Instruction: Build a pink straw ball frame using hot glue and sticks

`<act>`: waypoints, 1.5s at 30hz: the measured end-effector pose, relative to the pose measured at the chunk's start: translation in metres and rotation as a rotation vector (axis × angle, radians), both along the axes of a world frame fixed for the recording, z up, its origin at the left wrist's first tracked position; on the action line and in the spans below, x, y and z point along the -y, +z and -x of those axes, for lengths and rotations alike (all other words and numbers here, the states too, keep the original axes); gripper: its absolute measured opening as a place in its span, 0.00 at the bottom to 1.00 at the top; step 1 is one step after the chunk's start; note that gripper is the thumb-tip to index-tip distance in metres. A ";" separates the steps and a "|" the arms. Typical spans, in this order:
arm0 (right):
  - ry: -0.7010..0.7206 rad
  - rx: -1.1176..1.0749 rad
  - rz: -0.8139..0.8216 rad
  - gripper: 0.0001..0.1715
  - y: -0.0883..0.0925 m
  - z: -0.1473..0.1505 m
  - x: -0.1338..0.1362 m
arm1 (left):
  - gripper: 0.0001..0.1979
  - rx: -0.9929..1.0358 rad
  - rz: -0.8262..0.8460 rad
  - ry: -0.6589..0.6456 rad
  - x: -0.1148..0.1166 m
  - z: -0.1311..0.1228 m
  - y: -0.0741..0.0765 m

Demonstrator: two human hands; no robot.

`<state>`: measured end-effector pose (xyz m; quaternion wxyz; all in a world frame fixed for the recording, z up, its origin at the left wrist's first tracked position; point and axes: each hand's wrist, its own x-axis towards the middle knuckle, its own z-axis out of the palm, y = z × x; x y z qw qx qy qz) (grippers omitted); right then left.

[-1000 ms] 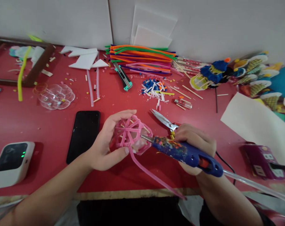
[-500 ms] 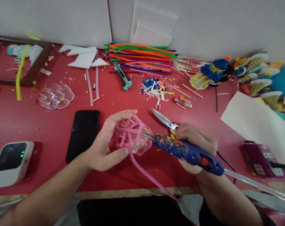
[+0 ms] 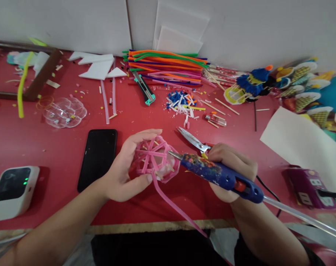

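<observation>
Low over the front of the red table, my left hand point(image 3: 129, 166) is curled round a pink basket-like frame point(image 3: 152, 155) of pipe cleaners and thin sticks. One long pink pipe cleaner point(image 3: 173, 208) trails from it toward the table's front edge. My right hand point(image 3: 231, 166) grips a blue hot glue gun point(image 3: 212, 171) smeared with dried colours, a clear glue stick point(image 3: 298, 218) poking out of its back. The metal nozzle is at the frame's upper right side; whether it touches cannot be told. Scissors point(image 3: 192, 139) lie just beyond my right hand, their handles partly hidden.
A black phone point(image 3: 98, 159) and a white device point(image 3: 14, 192) lie to the left. Farther back are a utility knife point(image 3: 144, 88), bundled pipe cleaners point(image 3: 168, 66), cut scraps point(image 3: 181, 103) and a clear flower-shaped tray point(image 3: 65, 112). A purple power box point(image 3: 306, 188) sits at right.
The glue gun's nozzle has shifted slightly up on the pink frame, and its rear end has dropped a touch leftward. My left hand and the frame stay almost still.
</observation>
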<state>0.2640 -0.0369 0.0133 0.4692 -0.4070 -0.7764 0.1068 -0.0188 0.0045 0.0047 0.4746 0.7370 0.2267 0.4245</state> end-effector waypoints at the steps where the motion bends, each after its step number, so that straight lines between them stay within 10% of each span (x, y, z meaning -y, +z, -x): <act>1: 0.002 0.001 0.000 0.06 0.000 0.000 0.000 | 0.33 -0.001 0.000 0.001 0.000 0.000 0.000; 37: -0.062 0.121 0.046 0.05 0.009 -0.001 -0.007 | 0.29 0.081 0.136 0.062 0.002 -0.001 0.002; 45: -0.344 0.454 0.177 0.14 -0.003 -0.035 -0.026 | 0.25 0.117 0.229 0.132 -0.001 -0.003 -0.001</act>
